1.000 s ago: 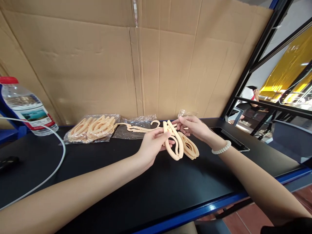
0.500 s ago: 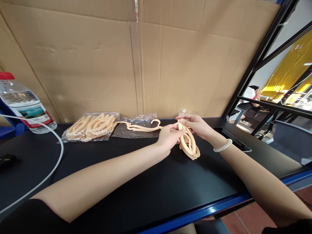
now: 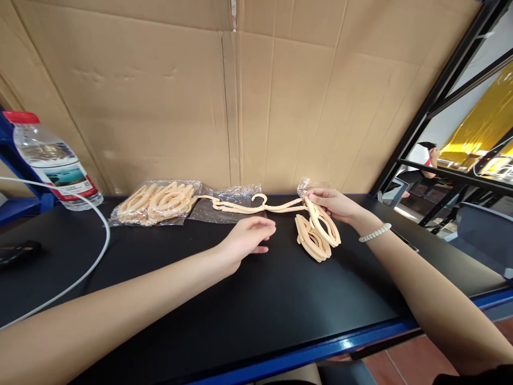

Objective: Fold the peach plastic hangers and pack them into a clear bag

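Note:
My right hand (image 3: 334,205) pinches a folded peach plastic hanger (image 3: 325,226) by its upper end and holds it tilted over a small pile of folded hangers (image 3: 308,240) on the black table (image 3: 224,315). My left hand (image 3: 245,238) hovers just left of the pile, fingers loosely apart, holding nothing. An unfolded peach hanger (image 3: 256,205) lies behind the hands on a clear plastic bag (image 3: 228,206). A white bead bracelet (image 3: 374,233) sits on my right wrist.
A clear bag full of folded hangers (image 3: 158,202) lies at the back left. A water bottle (image 3: 54,163) stands at far left beside a white cable (image 3: 94,256). A cardboard wall (image 3: 240,96) backs the table. A black frame (image 3: 425,112) stands right, with a person beyond.
My left hand let go of the folded hanger and drew back to the left. My right hand now holds it alone over the pile.

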Demonstrator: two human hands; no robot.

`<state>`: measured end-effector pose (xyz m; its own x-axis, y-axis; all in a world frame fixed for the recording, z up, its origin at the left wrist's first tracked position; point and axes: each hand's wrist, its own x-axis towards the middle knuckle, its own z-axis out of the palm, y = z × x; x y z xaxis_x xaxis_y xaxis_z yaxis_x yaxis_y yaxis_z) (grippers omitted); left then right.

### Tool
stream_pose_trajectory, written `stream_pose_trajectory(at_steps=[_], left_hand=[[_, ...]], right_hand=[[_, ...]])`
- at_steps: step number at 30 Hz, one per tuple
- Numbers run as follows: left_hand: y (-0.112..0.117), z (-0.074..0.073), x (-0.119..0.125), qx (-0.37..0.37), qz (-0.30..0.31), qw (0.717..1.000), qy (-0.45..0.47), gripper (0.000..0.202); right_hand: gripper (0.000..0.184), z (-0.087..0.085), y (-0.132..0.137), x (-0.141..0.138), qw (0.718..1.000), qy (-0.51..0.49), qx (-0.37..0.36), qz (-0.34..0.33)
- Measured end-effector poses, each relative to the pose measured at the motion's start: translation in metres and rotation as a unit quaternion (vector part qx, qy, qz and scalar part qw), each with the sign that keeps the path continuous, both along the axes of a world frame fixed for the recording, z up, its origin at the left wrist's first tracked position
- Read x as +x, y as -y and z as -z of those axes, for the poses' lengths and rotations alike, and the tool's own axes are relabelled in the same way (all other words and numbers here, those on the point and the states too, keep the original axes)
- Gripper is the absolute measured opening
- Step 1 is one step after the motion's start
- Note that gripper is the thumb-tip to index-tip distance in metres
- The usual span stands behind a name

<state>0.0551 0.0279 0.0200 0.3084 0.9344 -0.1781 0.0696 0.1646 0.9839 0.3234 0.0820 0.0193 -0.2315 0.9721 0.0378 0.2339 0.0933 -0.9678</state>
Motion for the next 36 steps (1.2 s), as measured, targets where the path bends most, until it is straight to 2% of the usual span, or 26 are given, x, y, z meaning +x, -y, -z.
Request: stream_pose_trajectory(at_steps=[2,4,6,9,19,36], left_hand=[[0.008,0.009,-0.016,0.017,-0.003,1.000,-0.021,0.016],[0.015,0.020,-0.027,0.073,0.003,0.996,-0.046,0.014],[0.020,0.029,-0.034,0.145,0.019,0.987,-0.068,0.013],[0.022,0.037,-0.036,0.191,0.050,0.976,-0.097,0.015],[0.019,0.037,-0.035,0.186,0.040,0.977,-0.095,0.014],[0.019,0.038,-0.036,0.190,0.046,0.976,-0.098,0.012]], right_hand=[[0.041,0.003,-0.001,0.001,1.000,0.012,-0.012,-0.009],[0.041,0.007,-0.003,0.000,0.999,0.021,-0.020,-0.017],[0.040,0.011,-0.004,-0.002,0.999,0.027,-0.026,-0.022],[0.039,0.017,-0.007,-0.003,0.999,0.034,-0.035,-0.023],[0.043,0.022,-0.010,-0.002,0.995,0.069,-0.064,-0.025],[0.034,0.006,0.003,-0.007,0.987,0.146,-0.059,-0.003]])
